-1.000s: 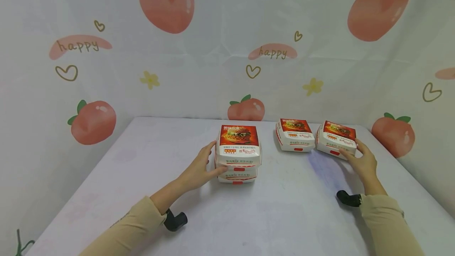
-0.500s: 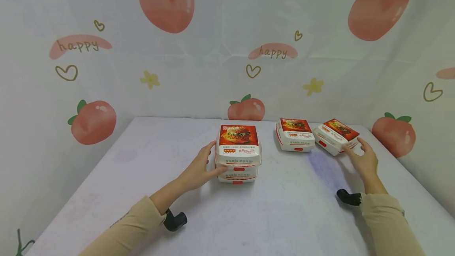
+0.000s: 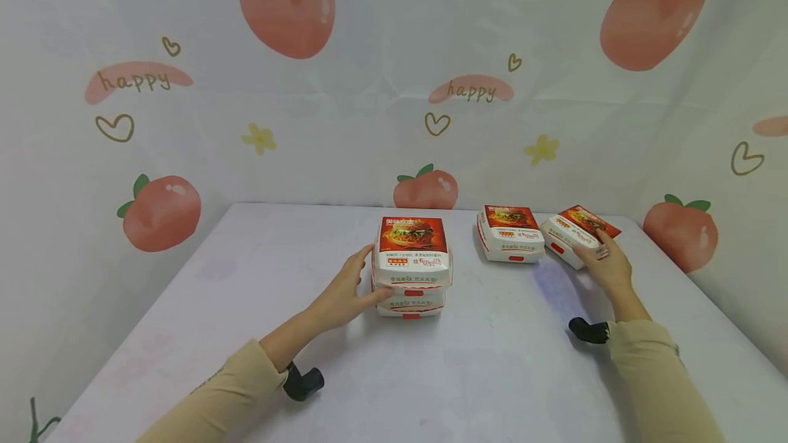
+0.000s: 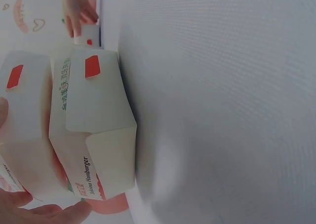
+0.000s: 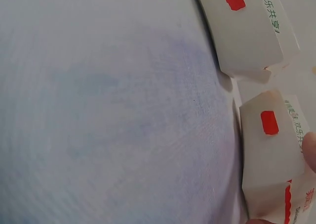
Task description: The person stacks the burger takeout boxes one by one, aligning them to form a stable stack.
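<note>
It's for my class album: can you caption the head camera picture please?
Left hand touching a stack of two burger boxes, right hand touching the rightmost box, with another box beside it.

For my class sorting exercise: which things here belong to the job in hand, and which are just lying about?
Job, apparently:
stacked burger boxes, touched by left fingers
far-right box, touched by right fingers
untouched box beside it, probably

Just there:
green strand, lower left
fruit-print backdrop
</note>
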`<state>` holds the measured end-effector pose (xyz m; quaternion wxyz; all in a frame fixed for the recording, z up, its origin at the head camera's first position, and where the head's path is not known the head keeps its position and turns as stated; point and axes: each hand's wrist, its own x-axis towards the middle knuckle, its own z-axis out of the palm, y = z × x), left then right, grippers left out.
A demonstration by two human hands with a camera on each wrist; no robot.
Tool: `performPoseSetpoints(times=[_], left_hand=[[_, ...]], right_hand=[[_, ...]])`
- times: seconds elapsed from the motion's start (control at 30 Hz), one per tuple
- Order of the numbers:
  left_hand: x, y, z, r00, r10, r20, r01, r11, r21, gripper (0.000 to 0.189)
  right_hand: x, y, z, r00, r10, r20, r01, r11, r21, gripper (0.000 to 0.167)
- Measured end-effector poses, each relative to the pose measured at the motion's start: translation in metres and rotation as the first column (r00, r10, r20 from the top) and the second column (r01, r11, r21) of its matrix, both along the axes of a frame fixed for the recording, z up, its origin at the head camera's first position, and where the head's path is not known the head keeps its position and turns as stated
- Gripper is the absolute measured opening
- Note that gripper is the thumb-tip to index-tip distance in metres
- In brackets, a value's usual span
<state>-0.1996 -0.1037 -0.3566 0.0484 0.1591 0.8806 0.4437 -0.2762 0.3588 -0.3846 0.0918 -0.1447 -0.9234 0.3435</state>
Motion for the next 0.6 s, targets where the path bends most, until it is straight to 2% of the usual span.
performPoseSetpoints(times=[0.3,0.6], left_hand=[[-0.001,0.0,-0.002,1.0,0.005,-0.004,-0.005,1.0,-0.003,0.092],[-0.001,0.0,-0.001,1.0,-0.003,-0.009,0.003,1.0,0.002,0.091]], right_hand=[[0.007,-0.008,0.008,0.999,-0.02,-0.029,0.02,1.0,0.011,0.068],[0.011,-0.006,0.008,0.999,-0.039,-0.026,0.039,0.999,0.002,0.068]])
